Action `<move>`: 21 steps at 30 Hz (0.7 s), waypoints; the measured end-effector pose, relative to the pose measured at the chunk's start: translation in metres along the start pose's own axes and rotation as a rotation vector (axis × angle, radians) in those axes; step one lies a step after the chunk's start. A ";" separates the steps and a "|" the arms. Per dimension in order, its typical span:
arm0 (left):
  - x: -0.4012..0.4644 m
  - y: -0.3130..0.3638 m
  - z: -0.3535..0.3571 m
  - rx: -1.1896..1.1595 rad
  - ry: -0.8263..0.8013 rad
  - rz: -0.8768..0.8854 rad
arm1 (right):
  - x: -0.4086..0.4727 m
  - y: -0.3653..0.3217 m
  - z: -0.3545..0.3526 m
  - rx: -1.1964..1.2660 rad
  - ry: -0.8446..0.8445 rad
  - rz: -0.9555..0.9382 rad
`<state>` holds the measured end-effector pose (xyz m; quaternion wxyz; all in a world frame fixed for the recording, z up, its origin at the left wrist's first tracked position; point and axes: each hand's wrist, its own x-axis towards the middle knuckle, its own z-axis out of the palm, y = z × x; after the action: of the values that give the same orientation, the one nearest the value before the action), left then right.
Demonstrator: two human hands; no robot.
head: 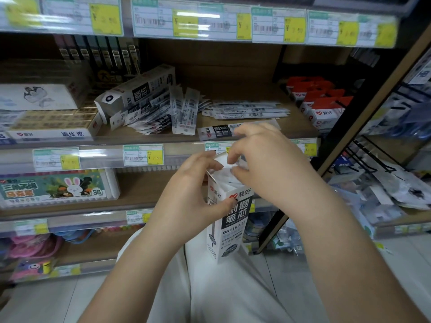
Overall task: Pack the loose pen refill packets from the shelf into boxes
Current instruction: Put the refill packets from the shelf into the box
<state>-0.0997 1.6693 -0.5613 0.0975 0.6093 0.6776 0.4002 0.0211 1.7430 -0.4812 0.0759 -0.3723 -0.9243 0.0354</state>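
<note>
I have the box (227, 220) upright at centre frame, over my lap, its top flaps open. My left hand (189, 201) is wrapped around its upper part, thumb pressed on the printed front, fingers curled behind the rim. My right hand (263, 164) is bunched over the mouth at about 1 o'clock from the box, fingertips pinched together on what looks like the tops of packets or a flap; I cannot tell which, since the fingers cover it. White packet ends show inside the mouth.

On the shelf (233, 136) at 12 o'clock, one packet (217, 132) lies flat just past my right hand. A loose heap (163, 113) spreads at 11 o'clock beside a tipped second box (137, 92), and a flatter stack (247, 110) sits at 1 o'clock.

I judge these packets light, thin and slick, being film sleeves with slender stiff refills inside. They should slide over one another easily and bend if gripped mid-length. I would take a few at once, pinching across the width near one end, and feed them end-first. The box is thin card and will crush under a hard squeeze, so a hold on its corners seems safest.
</note>
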 end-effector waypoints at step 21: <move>0.000 0.000 0.000 0.015 -0.014 0.008 | 0.002 0.011 -0.008 0.400 0.288 -0.022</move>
<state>-0.0998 1.6695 -0.5609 0.0959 0.6155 0.6774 0.3912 0.0282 1.7524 -0.4742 0.2794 -0.3408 -0.8826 0.1636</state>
